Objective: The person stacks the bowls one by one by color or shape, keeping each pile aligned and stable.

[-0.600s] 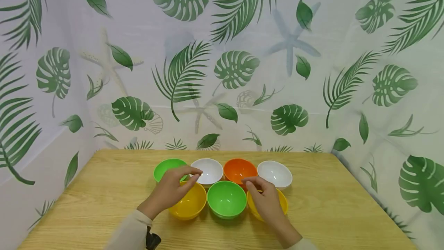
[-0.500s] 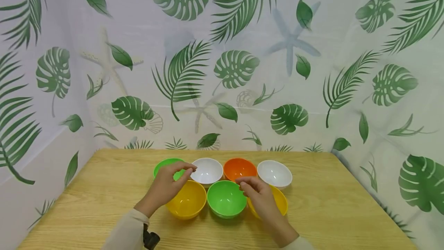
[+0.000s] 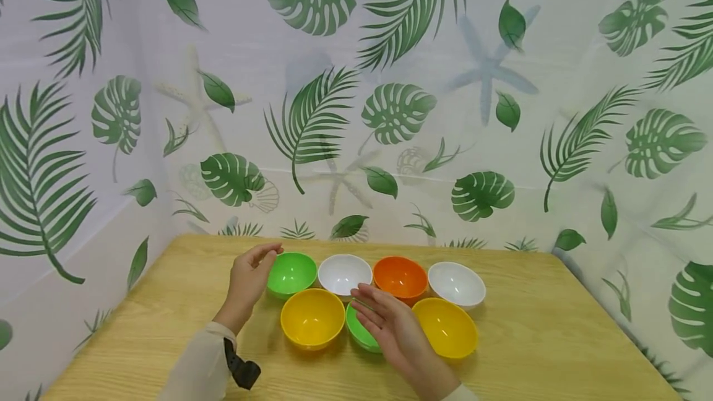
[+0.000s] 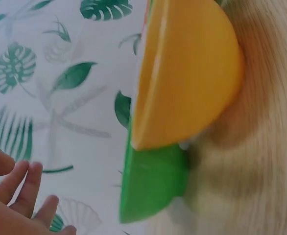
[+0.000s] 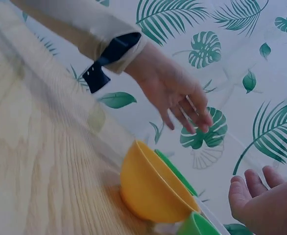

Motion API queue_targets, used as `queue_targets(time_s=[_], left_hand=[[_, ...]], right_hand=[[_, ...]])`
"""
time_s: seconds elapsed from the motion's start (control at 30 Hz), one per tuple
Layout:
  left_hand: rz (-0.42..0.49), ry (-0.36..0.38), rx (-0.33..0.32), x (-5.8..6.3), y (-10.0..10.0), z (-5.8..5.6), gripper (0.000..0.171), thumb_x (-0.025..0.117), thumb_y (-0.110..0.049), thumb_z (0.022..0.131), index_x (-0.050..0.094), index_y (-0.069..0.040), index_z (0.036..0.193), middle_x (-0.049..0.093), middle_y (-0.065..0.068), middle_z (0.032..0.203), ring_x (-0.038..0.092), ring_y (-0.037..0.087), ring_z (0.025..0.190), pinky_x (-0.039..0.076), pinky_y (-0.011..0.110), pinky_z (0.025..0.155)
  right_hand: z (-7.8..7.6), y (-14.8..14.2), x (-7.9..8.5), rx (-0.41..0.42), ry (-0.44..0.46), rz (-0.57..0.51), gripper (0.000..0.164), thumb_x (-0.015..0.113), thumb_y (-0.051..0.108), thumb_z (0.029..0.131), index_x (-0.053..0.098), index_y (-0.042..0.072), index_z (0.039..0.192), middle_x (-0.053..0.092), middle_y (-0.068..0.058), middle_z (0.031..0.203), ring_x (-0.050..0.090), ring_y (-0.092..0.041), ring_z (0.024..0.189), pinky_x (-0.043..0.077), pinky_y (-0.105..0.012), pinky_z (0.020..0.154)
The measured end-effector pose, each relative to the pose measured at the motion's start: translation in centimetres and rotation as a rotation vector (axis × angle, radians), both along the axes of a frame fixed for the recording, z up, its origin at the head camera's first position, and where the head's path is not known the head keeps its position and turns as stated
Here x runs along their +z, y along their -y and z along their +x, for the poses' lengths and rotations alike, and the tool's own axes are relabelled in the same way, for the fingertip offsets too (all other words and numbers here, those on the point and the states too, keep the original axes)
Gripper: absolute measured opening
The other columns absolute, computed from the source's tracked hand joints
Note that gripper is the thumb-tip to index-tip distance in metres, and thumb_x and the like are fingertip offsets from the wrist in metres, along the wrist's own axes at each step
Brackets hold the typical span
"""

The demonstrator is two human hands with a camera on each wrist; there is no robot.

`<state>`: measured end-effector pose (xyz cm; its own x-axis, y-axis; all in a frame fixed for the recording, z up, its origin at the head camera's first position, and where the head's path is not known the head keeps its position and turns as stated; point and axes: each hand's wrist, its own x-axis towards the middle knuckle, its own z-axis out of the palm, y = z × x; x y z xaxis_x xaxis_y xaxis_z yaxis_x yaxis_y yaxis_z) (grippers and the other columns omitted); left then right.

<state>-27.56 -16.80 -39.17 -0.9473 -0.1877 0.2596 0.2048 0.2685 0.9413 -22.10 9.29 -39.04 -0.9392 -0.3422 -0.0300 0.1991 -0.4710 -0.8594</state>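
My left hand (image 3: 249, 283) hovers above the table just left of the back green bowl (image 3: 292, 274), fingers relaxed and holding nothing. My right hand (image 3: 397, 334) is raised with fairly straight fingers and grips nothing. It covers much of the front green bowl (image 3: 359, 330) in the head view. On either side of that bowl stand a yellow bowl (image 3: 312, 319) and another yellow bowl (image 3: 445, 328). Behind them a white bowl (image 3: 345, 274), an orange bowl (image 3: 400, 277) and a second white bowl (image 3: 457, 283) continue the back row. All the bowls stand upright.
The bowls sit close together on a wooden table (image 3: 546, 327). A white leaf-print cloth (image 3: 334, 104) hangs behind the table and along both sides. A black strap (image 3: 241, 365) with a small device is on the left wrist.
Both hands have moved left relative to the bowls and their fingers have spread from near-pinches. The right yellow bowl is now uncovered, the front green one partly covered. The head view has turned slightly left.
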Motion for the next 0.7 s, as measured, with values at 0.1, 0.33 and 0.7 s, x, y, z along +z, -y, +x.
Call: queue_targets(time_s=[0.1, 0.33, 0.7], left_hand=[[0.016, 0.108, 0.023, -0.4, 0.8, -0.4, 0.034, 0.044, -0.019, 0.099, 0.055, -0.005, 0.127, 0.047, 0.013, 0.135, 0.04, 0.029, 0.121, 0.036, 0.043, 0.097], [0.084, 0.303, -0.064, -1.9, 1.8, -1.3, 0.057, 0.026, -0.018, 0.101, 0.001, -0.005, 0.15, 0.009, 0.024, 0.151, 0.009, 0.04, 0.135, 0.019, 0.055, 0.105], [0.466, 0.407, -0.165, -4.9, 1.7, -2.1, 0.06, 0.023, -0.016, 0.103, -0.017, -0.006, 0.146, -0.017, 0.027, 0.148, 0.001, 0.044, 0.134, 0.036, 0.059, 0.091]], right_hand=[[0.1, 0.7, -0.1, 0.013, 0.009, 0.009, 0.051, 0.046, 0.027, 0.098, 0.037, -0.008, 0.134, 0.047, -0.02, 0.132, 0.041, -0.033, 0.123, 0.031, -0.038, 0.103], [0.2, 1.7, -0.6, 0.02, 0.035, -0.018, 0.047, 0.045, 0.024, 0.098, 0.04, -0.008, 0.132, 0.05, -0.02, 0.129, 0.042, -0.034, 0.122, 0.035, -0.036, 0.101], [0.4, 2.9, -1.4, 0.013, 0.08, -0.091, 0.045, 0.037, 0.022, 0.1, 0.042, -0.007, 0.134, 0.045, -0.021, 0.134, 0.041, -0.033, 0.123, 0.035, -0.036, 0.101]])
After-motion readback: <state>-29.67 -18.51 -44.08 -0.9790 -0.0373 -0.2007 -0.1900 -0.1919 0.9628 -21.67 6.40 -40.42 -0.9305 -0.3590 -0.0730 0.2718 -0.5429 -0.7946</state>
